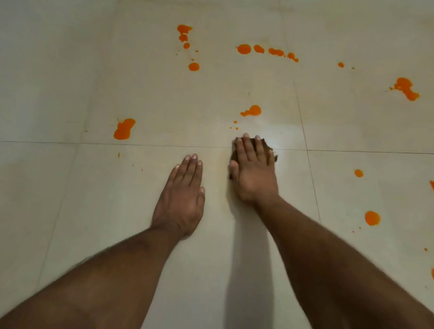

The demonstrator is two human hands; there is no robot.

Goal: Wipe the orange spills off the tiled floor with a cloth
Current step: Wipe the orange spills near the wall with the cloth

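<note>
The light is dim and warm, giving the pale tiled floor a greenish-beige cast. A soft white glare sits on the tile just right of the right hand, and a dark, blurred shadow runs from beneath that forearm toward the bottom edge. The grout lines bow with wide-angle distortion. The picture is slightly soft throughout, and the far corners fall darker.

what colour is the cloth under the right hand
Dark brown. The cloth shows only at its edges beneath the right hand, in the head view.
</note>
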